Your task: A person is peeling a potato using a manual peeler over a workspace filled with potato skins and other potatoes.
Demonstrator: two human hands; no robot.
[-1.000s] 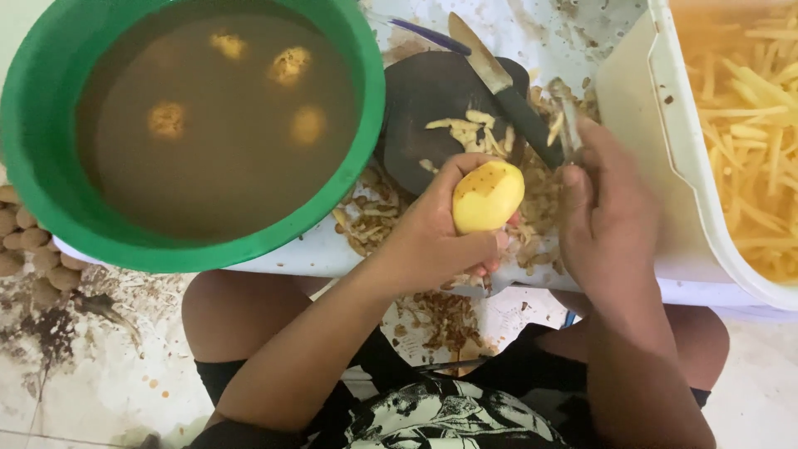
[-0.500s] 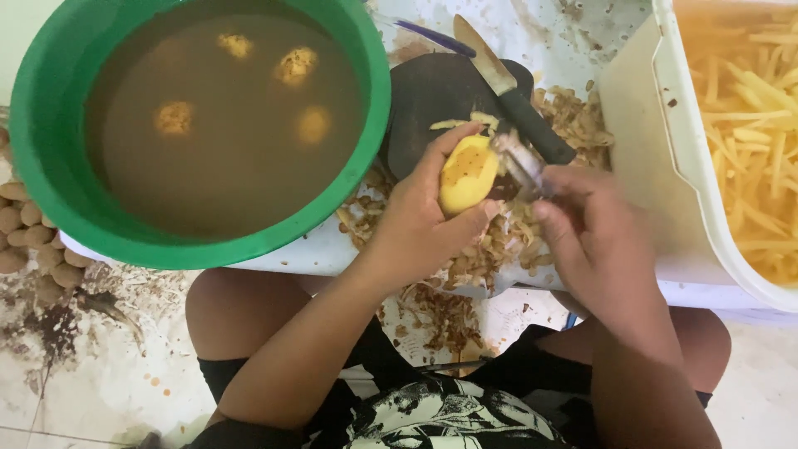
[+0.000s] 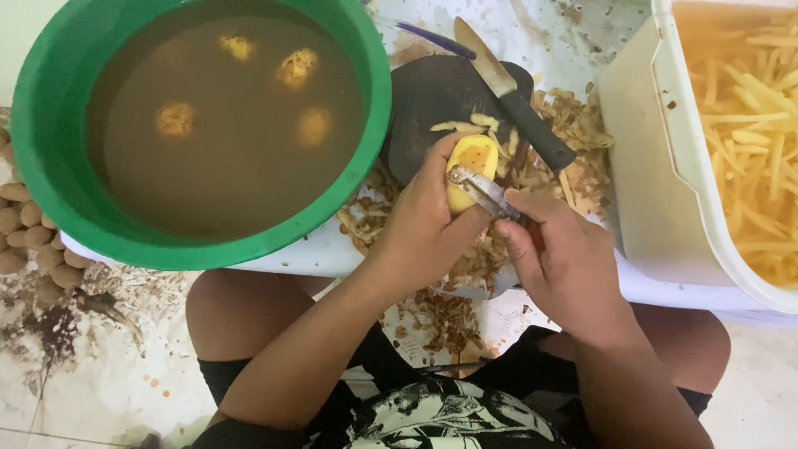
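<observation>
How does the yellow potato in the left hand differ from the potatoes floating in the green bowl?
The yellow potato is held above the peel-strewn table in the left hand, with the metal peeler in the right hand laid against it; the floating potatoes sit loose in murky brown water in the green plastic bowl. The held one looks smooth and bright yellow; the floating ones look duller and rougher. All are roundish.

Right hand (image 3: 565, 266) has drawn the peeler (image 3: 482, 189) from away onto the potato (image 3: 470, 170), now turned in the left hand (image 3: 424, 229).
</observation>
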